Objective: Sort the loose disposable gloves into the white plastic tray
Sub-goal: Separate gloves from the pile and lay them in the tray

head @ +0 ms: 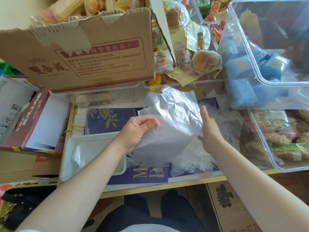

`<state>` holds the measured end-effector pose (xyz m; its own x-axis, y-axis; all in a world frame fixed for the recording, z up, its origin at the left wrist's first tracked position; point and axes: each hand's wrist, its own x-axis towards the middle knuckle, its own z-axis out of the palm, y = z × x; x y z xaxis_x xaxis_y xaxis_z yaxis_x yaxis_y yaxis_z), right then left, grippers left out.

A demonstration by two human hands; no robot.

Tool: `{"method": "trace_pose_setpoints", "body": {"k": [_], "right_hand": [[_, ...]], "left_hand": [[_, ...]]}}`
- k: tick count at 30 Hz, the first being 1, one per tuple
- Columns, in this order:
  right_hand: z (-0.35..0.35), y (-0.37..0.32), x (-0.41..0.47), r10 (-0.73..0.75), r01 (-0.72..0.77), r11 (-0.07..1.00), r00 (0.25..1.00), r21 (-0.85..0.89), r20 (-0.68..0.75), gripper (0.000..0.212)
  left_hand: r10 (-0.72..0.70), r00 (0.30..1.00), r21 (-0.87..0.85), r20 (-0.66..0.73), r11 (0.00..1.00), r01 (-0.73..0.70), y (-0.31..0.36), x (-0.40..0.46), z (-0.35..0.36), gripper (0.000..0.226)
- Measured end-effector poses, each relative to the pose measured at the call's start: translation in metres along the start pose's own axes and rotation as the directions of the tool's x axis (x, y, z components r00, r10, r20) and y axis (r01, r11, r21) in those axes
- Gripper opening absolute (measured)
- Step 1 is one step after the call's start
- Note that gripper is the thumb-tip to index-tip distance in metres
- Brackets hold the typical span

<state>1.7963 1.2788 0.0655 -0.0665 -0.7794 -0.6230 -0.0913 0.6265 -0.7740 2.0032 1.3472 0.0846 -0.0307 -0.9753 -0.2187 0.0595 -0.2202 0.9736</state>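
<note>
Holding a clear glove (pixel 170 118) up over the bench (pixel 167 184), the left hand (pixel 135 131) pinches the film's near edge between thumb and curled fingers. The right hand (pixel 209 133) stands beside it with fingers straight, its palm against the glove's right side, gripping nothing. More loose gloves (pixel 192 158) lie heaped on the bench under and to the right of the raised one. The white tray (pixel 66 164) sits at the left, just beside the heap, with some gloves already in it; the left forearm crosses over its near right corner. A purple paper bag (pixel 108 118) lies flat beneath the tray and the heap. Crowding the far side are a torn cardboard box (pixel 93 52) and clear bins (pixel 267 47) of wrapped pastries (pixel 205 61), with another clear bin (pixel 284 139) of snacks hard on the right of the heap.
</note>
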Motion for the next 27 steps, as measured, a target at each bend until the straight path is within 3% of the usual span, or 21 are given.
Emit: {"method": "trace_pose_setpoints", "body": {"k": [1,2,3,5,8,9,13,16,18,20,22,24,27], "right_hand": [[-0.003,0.004,0.001,0.171,-0.183,0.976,0.98,0.12,0.105,0.072],[-0.006,0.011,0.003,0.251,-0.304,0.929,0.937,0.209,0.245,0.07],[-0.006,0.016,0.004,0.251,-0.359,0.894,0.897,0.267,0.364,0.065],[-0.005,0.02,0.007,0.084,-0.29,0.872,0.882,0.393,0.464,0.052],[0.0,0.01,0.011,-0.141,-0.091,0.833,0.919,0.546,0.369,0.011],[-0.001,0.004,0.012,-0.205,-0.045,0.811,0.913,0.584,0.354,0.008],[-0.01,-0.022,0.011,-0.433,0.1,0.776,0.802,0.622,0.411,0.019],[-0.015,-0.043,0.004,-0.419,0.065,0.696,0.845,0.715,0.331,0.028],[-0.013,-0.054,-0.002,-0.439,0.2,0.747,0.864,0.634,0.245,0.035],[-0.005,-0.059,-0.013,-0.501,0.399,0.851,0.812,0.342,0.298,0.028],[0.001,-0.063,-0.025,-0.45,0.468,0.877,0.719,0.11,0.53,0.033],[0.005,-0.067,-0.036,-0.308,0.506,0.861,0.595,-0.048,0.742,0.033],[0.008,-0.074,-0.052,-0.092,0.534,0.834,0.378,-0.136,0.921,0.017]], "left_hand": [[0.003,1.0,-0.001,-0.014,1.0,-0.003,0.0,-0.001,-0.002,0.025],[0.006,1.0,0.006,-0.014,1.0,-0.006,-0.002,-0.002,-0.004,0.024],[0.008,1.0,0.019,-0.006,1.0,-0.008,-0.003,-0.003,-0.006,0.024],[-0.004,1.0,0.062,0.001,0.998,0.004,-0.005,-0.004,-0.007,0.023],[-0.05,0.999,0.167,-0.02,0.985,0.053,-0.011,-0.005,-0.011,0.022],[-0.067,0.997,0.201,-0.031,0.977,0.072,-0.012,-0.005,-0.013,0.022],[-0.102,0.97,0.401,-0.22,0.897,0.185,-0.019,0.001,-0.028,0.029],[-0.063,0.914,0.457,-0.401,0.851,0.259,-0.018,0.005,-0.042,0.031],[-0.09,0.871,0.32,-0.483,0.908,0.271,-0.009,0.009,-0.05,0.031],[-0.151,0.832,0.13,-0.534,0.958,0.257,0.001,0.016,-0.055,0.027],[-0.182,0.812,0.02,-0.555,0.972,0.232,0.01,0.024,-0.057,0.024],[-0.191,0.817,-0.075,-0.544,0.981,0.179,0.017,0.029,-0.056,0.031],[-0.148,0.883,-0.153,-0.445,0.984,0.088,0.026,0.032,-0.047,0.031]]}}
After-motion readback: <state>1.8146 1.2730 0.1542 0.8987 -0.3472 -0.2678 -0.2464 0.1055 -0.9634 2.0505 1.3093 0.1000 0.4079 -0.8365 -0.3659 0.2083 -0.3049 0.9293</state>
